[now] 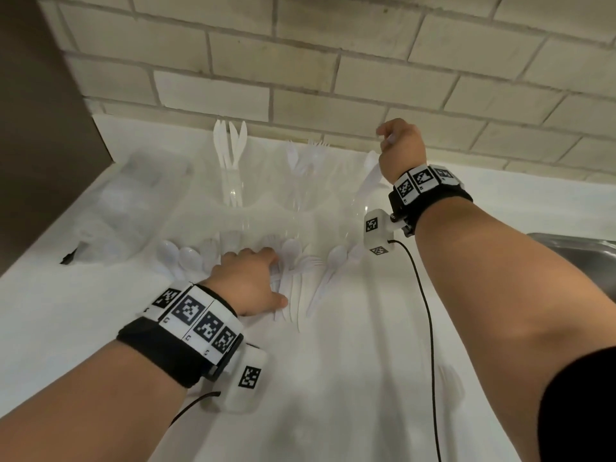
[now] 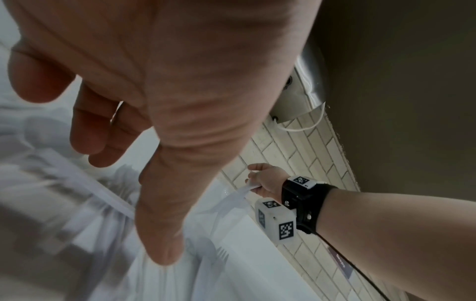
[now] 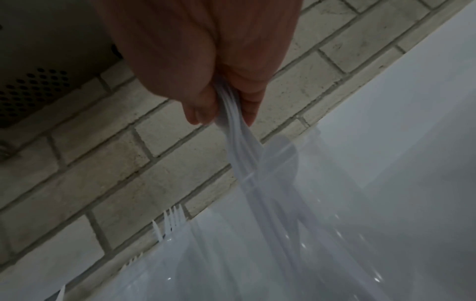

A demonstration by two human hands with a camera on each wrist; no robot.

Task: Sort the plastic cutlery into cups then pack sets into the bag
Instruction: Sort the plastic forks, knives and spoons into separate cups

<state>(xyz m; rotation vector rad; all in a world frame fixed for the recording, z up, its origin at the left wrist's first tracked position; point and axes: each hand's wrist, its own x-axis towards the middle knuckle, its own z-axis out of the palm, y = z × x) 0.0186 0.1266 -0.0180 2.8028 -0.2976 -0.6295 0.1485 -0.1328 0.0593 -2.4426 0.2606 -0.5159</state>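
Note:
Three clear cups stand in a row at the back of the white counter [image 1: 333, 378]. The left cup [image 1: 233, 191] holds knives, the middle cup [image 1: 300, 198] holds forks. Over the right cup [image 1: 358, 208] my right hand [image 1: 396, 145] pinches a bundle of white cutlery [image 3: 231, 126] by its upper ends, the lower ends reaching down into that cup; the pieces look like spoons. A loose pile of spoons and forks [image 1: 310, 265] lies in front of the cups. My left hand [image 1: 256, 275] rests on that pile with its fingers [image 2: 159, 234] straight.
A crumpled clear plastic bag [image 1: 133, 201] lies at the left of the counter beside a dark cabinet side [image 1: 40, 128]. A brick wall [image 1: 333, 78] runs right behind the cups. A steel sink edge [image 1: 583, 251] shows at the far right.

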